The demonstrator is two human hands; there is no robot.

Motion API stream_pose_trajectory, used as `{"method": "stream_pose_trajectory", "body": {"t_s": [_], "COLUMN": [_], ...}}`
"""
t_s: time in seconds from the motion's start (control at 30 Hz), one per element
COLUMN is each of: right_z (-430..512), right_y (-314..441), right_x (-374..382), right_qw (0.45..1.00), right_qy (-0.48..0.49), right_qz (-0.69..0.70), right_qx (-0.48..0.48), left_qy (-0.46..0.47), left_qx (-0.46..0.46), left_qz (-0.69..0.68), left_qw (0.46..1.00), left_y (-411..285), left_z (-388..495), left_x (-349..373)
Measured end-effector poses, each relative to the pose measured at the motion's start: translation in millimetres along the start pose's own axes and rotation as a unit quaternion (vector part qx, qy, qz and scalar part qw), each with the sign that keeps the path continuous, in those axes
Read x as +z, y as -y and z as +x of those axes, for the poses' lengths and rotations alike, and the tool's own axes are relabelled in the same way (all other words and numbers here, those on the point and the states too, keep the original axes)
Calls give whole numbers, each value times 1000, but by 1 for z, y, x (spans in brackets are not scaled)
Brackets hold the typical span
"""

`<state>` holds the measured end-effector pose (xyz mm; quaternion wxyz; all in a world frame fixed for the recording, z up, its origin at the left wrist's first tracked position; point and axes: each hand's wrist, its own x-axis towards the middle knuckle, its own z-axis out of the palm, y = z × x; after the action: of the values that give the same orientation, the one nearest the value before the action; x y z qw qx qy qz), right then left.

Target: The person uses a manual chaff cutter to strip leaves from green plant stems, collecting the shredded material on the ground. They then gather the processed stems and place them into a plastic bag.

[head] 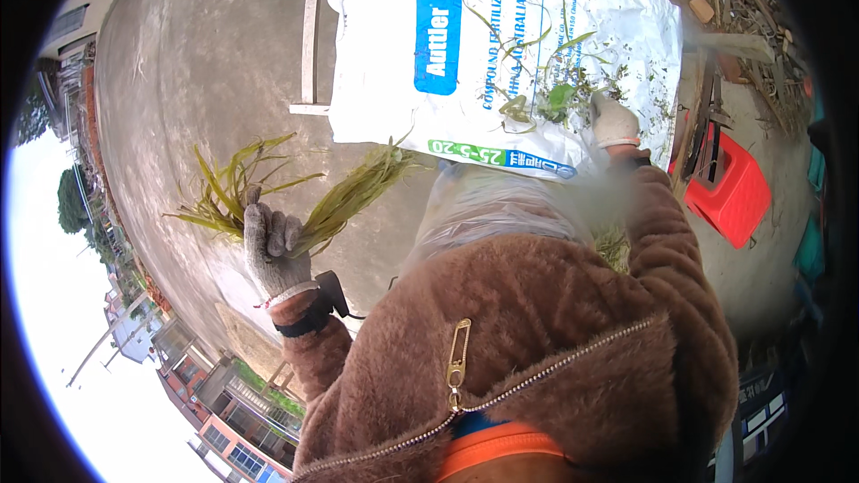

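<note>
My left hand (275, 241), in a grey knitted glove, is closed around a bundle of long green leafy stalks (356, 198) at the left. The stalks stick out on both sides of the fist. My right hand (613, 122), in a pale glove, rests at the near right part of a white Auttler fertilizer sack (376, 47) spread flat before me. Its fingertips touch the scattered plant bits; whether they pinch any is too unclear to tell. Beside it lie a round green leaf (561, 95), thin stems (537, 43) and dark crumbs.
A wooden frame (310, 47) sticks out from under the sack's left side. At the right are a red plastic object (735, 188), wooden boards (694, 114) and a heap of sticks (765, 60). Clear plastic sheeting (496, 204) covers my lap. Concrete ground (215, 47) lies to the left.
</note>
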<state>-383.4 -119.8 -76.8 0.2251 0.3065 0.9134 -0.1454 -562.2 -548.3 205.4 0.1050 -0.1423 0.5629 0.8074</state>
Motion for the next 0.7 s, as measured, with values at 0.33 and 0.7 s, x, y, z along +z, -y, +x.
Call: {"method": "stream_pose_trajectory", "body": {"t_s": [0.33, 0.7], "right_z": [-28, -82], "right_y": [96, 202], "right_x": [-125, -117], "right_qw": [754, 711], "right_qy": [-428, -104], "right_qz": [162, 304], "right_qx": [-471, -625], "left_qy": [-8, 114], "left_qx": [-118, -244], "left_qz": [122, 122], "left_qw": [985, 955], "left_y": [34, 112], "left_z": [-1, -9], "left_x": [34, 74]}}
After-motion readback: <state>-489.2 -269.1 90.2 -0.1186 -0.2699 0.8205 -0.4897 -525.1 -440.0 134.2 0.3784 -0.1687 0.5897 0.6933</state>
